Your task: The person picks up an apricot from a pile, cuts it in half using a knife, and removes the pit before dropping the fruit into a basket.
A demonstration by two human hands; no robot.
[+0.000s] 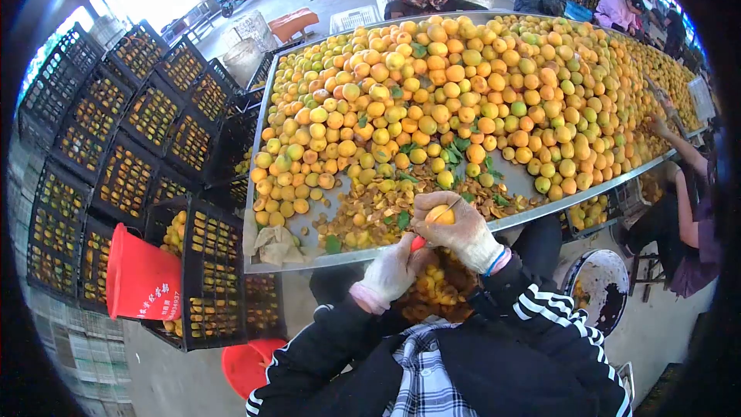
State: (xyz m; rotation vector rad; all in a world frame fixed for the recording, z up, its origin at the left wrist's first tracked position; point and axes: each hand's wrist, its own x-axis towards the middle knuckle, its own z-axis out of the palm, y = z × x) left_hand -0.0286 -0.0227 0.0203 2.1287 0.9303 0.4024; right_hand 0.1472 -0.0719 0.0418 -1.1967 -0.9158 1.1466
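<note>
Head view is showing a small orange fruit (pixel 441 215) sitting in the gloved right hand (pixel 457 230), whose fingers are wrapping round it so that only its top is showing, just above the near rim of the counter (pixel 309 261). The gloved left hand (pixel 388 274) is closing on a red-handled tool (pixel 417 244). Most of the handle is hiding in the fist, and its working end is too small to make out. The two hands are touching. Peeled pieces (pixel 436 289) are lying below them, half covered by the wrists. Scraps of peel (pixel 370 216) are spreading beside a big heap of fruit (pixel 463 85). Black crates (pixel 131 147) are standing at the left, and a co-worker's arm (pixel 683 156) is reaching in at the right edge.
</note>
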